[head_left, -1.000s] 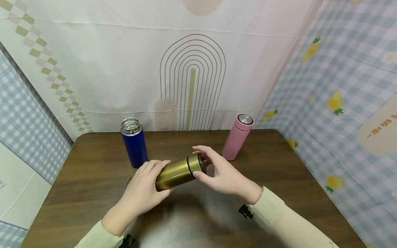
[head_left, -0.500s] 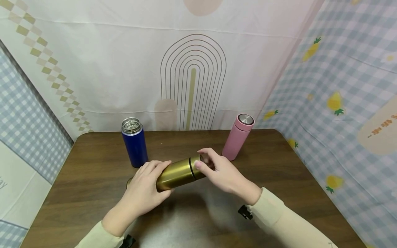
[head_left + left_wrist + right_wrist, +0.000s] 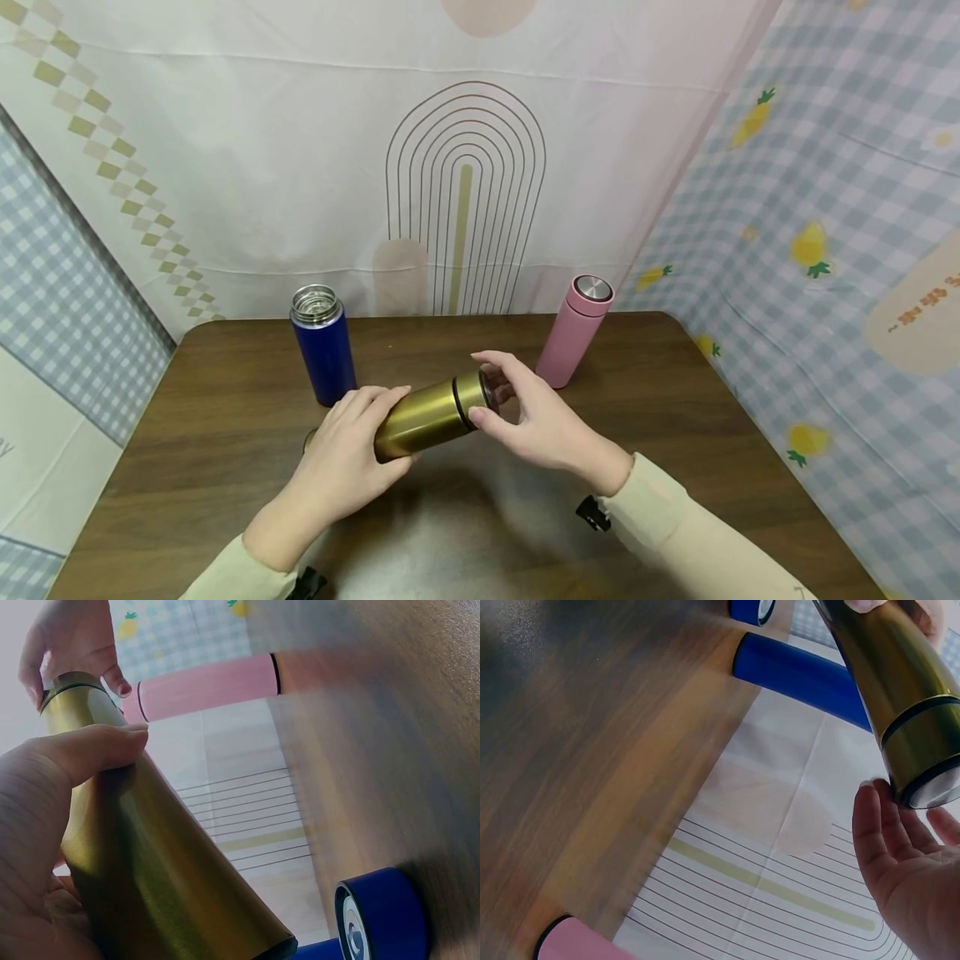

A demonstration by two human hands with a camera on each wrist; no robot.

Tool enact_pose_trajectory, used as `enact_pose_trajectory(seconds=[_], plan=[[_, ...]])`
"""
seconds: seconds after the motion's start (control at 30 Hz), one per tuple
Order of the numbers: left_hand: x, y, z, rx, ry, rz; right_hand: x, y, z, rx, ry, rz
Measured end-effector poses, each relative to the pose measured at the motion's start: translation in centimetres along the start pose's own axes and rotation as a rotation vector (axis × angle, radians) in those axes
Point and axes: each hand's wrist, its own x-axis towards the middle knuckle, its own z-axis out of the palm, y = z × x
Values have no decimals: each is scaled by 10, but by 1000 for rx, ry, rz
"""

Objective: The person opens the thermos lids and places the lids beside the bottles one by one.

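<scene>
My left hand (image 3: 341,462) grips the body of a gold thermos bottle (image 3: 423,421), tilted with its capped end up to the right. Its gold lid (image 3: 471,393), set off by a dark ring, is on the bottle. Around that lid my right hand (image 3: 543,425) is loosely spread, the thumb at its near edge and the forefinger reaching past its top. From the right wrist, the fingers (image 3: 885,832) look relaxed beside the lid's silver end. A blue thermos (image 3: 326,354) stands uncapped at the back left, its steel neck showing. To the back right stands a capped pink thermos (image 3: 573,333).
A short blue cap (image 3: 386,915) rests on the wooden table (image 3: 225,467) beyond the left hand, mostly hidden in the head view. A printed cloth (image 3: 300,167) hangs directly behind the table's back edge.
Half a second ago the right thumb pressed higher on the lid with the fingers closer round it; now the right hand has loosened and turned back. The left hand keeps its grip.
</scene>
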Motion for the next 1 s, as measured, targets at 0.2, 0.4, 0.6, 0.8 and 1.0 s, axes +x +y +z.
enact_pose_trajectory(seconds=[0.2,0.4,0.6,0.8,1.0], plan=[[-1,-1,1,1,-4,6,0,0,0,-47,21,72],[-2,-1,0,6,-10,-2,0,3,1,-68,22,90],[-2,-1,0,7,-10,-4,-1,2,2,-7,14,56],[-2,-2,0,6,8,7,-1,1,3,3,22,-20],[-4,-2,0,10,-14,-9,-1,2,3,-41,43,24]])
